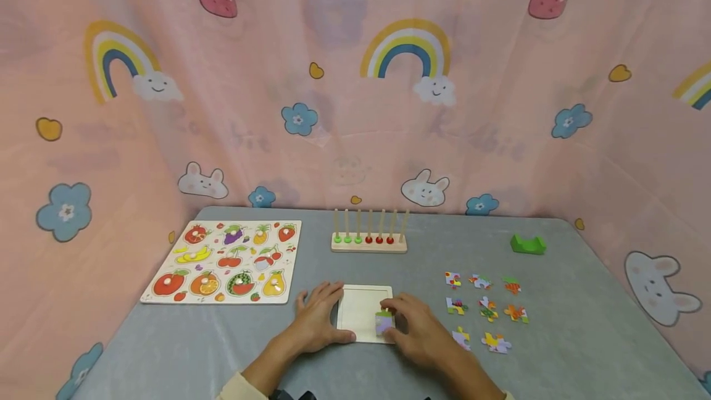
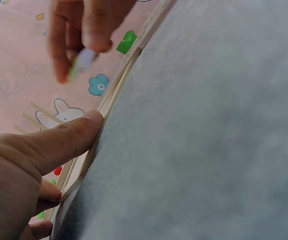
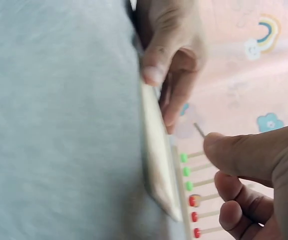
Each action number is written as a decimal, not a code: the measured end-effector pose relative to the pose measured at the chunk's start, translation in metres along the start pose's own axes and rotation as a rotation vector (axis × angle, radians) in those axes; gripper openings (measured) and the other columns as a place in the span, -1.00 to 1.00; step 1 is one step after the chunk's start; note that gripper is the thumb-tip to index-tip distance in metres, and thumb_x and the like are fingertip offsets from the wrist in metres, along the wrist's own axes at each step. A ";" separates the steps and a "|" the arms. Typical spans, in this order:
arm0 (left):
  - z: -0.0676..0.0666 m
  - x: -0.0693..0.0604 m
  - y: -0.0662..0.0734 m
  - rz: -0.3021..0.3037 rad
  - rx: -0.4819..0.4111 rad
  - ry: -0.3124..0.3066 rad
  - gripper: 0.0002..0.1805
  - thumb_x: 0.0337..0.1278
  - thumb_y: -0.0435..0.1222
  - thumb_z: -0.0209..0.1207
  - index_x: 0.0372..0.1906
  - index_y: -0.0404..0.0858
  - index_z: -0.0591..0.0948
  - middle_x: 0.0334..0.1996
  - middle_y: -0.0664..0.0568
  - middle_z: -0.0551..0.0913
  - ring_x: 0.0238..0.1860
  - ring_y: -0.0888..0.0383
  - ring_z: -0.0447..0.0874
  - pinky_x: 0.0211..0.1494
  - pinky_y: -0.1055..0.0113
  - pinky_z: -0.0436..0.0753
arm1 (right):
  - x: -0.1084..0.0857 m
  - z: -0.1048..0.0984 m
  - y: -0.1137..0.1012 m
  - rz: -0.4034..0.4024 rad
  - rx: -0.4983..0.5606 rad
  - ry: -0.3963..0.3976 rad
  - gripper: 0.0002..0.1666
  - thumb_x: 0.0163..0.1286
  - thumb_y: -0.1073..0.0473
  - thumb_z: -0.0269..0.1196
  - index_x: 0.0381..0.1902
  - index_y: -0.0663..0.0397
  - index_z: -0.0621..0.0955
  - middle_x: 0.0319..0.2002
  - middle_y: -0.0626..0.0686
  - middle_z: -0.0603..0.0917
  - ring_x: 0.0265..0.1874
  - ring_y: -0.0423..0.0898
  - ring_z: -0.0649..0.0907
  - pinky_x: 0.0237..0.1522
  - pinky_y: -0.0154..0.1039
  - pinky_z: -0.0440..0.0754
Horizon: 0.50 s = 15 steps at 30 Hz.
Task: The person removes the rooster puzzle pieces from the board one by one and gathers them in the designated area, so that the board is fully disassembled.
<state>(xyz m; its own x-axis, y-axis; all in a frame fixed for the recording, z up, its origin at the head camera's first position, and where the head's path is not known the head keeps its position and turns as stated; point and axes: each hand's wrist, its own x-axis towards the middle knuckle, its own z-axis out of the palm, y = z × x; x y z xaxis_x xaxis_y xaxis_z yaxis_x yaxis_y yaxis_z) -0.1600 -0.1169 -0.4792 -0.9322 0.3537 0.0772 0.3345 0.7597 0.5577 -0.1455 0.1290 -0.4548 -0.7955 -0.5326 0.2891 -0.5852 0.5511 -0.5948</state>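
A square wooden puzzle tray (image 1: 357,312) with a raised rim lies on the table in front of me. My left hand (image 1: 315,321) grips its left side, thumb (image 2: 79,134) on the near edge and fingers toward the far corner. Over the tray's right part, my right hand (image 1: 418,333) pinches a purple and green jigsaw piece (image 1: 384,323) between thumb and fingers. That piece shows edge-on as a thin strip (image 3: 199,130) in the right wrist view, apart from the tray. Several loose jigsaw pieces (image 1: 488,309) lie in rough rows right of the right hand.
At the left lies a fruit knob-puzzle board (image 1: 222,269). Behind the tray stands a wooden peg rack (image 1: 369,245) with green and red beads. A green block (image 1: 528,244) sits at the back right of the grey table (image 1: 577,326). A patterned pink curtain (image 1: 355,141) hangs behind.
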 end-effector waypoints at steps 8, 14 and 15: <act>0.001 0.000 0.000 0.008 -0.004 0.007 -0.02 -0.31 0.03 0.53 0.30 -0.33 0.44 0.35 -0.07 0.34 0.39 -0.15 0.11 0.24 -0.31 -0.15 | -0.006 -0.020 -0.008 -0.067 0.002 0.092 -0.53 0.08 0.35 0.45 0.00 0.16 0.62 -0.15 -0.13 0.51 -0.18 -0.17 0.50 -0.16 -0.17 0.51; 0.001 0.000 -0.001 0.014 -0.010 0.009 -0.03 -0.31 0.03 0.52 0.29 -0.33 0.45 0.34 -0.08 0.35 0.38 -0.16 0.11 0.23 -0.32 -0.14 | -0.015 -0.034 -0.007 -0.130 -0.022 0.148 -0.44 0.01 0.40 0.47 0.03 0.14 0.62 -0.15 -0.10 0.54 -0.19 -0.17 0.53 -0.20 -0.21 0.55; 0.001 0.000 -0.001 0.014 -0.011 0.010 -0.03 -0.31 0.02 0.52 0.29 -0.33 0.45 0.34 -0.08 0.35 0.38 -0.16 0.12 0.23 -0.31 -0.14 | -0.016 -0.036 -0.007 -0.130 -0.017 0.153 -0.43 0.01 0.40 0.48 0.04 0.12 0.62 -0.15 -0.12 0.54 -0.19 -0.18 0.53 -0.20 -0.22 0.55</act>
<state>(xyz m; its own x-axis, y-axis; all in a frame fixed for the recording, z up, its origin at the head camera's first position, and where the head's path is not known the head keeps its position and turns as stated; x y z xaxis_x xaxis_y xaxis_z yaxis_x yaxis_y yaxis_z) -0.1606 -0.1173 -0.4807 -0.9289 0.3585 0.0931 0.3457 0.7489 0.5653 -0.1338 0.1569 -0.4279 -0.7266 -0.4968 0.4746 -0.6864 0.4954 -0.5323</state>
